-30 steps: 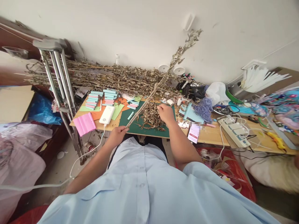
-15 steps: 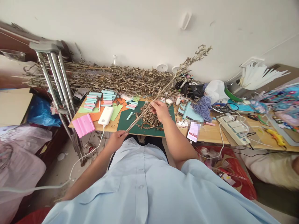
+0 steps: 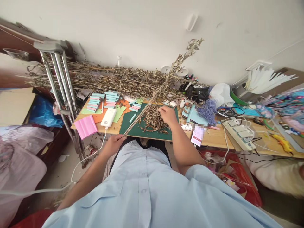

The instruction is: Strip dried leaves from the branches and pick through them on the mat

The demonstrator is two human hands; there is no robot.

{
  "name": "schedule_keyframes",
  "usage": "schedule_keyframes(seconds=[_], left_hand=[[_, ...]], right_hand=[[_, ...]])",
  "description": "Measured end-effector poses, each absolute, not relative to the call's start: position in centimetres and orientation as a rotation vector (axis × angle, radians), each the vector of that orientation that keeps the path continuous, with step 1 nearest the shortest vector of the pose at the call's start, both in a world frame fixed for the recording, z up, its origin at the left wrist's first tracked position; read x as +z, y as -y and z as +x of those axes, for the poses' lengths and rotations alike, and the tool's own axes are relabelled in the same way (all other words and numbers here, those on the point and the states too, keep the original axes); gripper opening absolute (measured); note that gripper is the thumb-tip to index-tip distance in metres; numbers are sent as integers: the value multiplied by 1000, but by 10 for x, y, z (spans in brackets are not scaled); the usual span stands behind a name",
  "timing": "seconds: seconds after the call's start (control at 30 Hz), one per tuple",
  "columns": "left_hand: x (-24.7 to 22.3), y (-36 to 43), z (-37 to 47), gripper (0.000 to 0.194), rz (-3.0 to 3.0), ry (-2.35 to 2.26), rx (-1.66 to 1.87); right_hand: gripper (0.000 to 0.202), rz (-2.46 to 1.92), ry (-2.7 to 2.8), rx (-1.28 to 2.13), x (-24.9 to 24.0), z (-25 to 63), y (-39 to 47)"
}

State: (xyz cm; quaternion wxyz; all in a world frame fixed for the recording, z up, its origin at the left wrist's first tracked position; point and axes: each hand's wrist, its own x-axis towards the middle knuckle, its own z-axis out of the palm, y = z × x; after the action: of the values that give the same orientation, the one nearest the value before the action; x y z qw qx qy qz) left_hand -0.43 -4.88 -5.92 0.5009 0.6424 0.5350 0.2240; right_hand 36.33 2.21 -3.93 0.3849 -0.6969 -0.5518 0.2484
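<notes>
My left hand (image 3: pixel 115 143), at the front edge of the green mat (image 3: pixel 128 126), is closed around the lower ends of long dried stalks (image 3: pixel 165 83). The stalks slant up and to the right, their leafy tops in front of the wall. My right hand (image 3: pixel 167 115) is closed in a pinch over the right side of a pile of dry leaves (image 3: pixel 153 120), apart from the stalks. What its fingertips hold, if anything, is too small to make out.
More dried stalks (image 3: pixel 114 76) lie along the wall. Pink and blue rolls (image 3: pixel 111 98), a white power bank (image 3: pixel 108 117) and pink paper (image 3: pixel 85 127) are left; a phone (image 3: pixel 197 135), purple yarn (image 3: pixel 207 111) and a power strip (image 3: pixel 239 134) are right. Crutches (image 3: pixel 58 72) stand far left.
My right hand has come off the stalks and moved slightly right and down over the leaf pile. My left hand has shifted a little left, and the stalk tops have swung left and up.
</notes>
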Motion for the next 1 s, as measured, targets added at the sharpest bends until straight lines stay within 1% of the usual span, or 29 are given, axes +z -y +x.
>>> schedule_keyframes(seconds=[0.03,0.1,0.13,0.2,0.27,0.33,0.47,0.6,0.67,0.73,0.83,0.9,1.0], left_hand=[[-59,50,-5,45,1563,-1283,547],[-58,52,-5,45,1574,-1253,556],[-58,54,-5,46,1568,-1240,554],[-60,58,-5,46,1535,-1220,530],[-66,61,-8,46,1504,-1193,477],[-72,64,-12,46,1481,-1152,411],[-77,65,-20,42,1436,-1006,303],[-67,57,-10,54,1338,-893,333],[-61,48,3,55,1302,-872,407],[-58,38,18,49,1289,-873,480],[-56,24,40,46,1174,-876,523],[-55,18,51,41,1098,-898,563],[-52,15,62,34,1085,-937,608]], right_hand=[[24,-1809,1413,547,-40,365,-23],[31,-1784,1332,519,-39,366,-25],[37,-1720,1257,594,-37,364,-25],[44,-1502,1106,875,-32,360,-25],[47,-1257,978,1166,-26,353,-24],[47,-1106,883,1318,-20,346,-23],[47,-1027,786,1384,-18,329,-17],[46,-982,805,1475,-30,306,-7],[44,-976,842,1526,-37,294,-2],[41,-972,876,1563,-42,284,3],[40,-930,895,1596,-45,277,10],[44,-870,880,1610,-46,278,14],[57,-793,836,1622,-47,285,16]])
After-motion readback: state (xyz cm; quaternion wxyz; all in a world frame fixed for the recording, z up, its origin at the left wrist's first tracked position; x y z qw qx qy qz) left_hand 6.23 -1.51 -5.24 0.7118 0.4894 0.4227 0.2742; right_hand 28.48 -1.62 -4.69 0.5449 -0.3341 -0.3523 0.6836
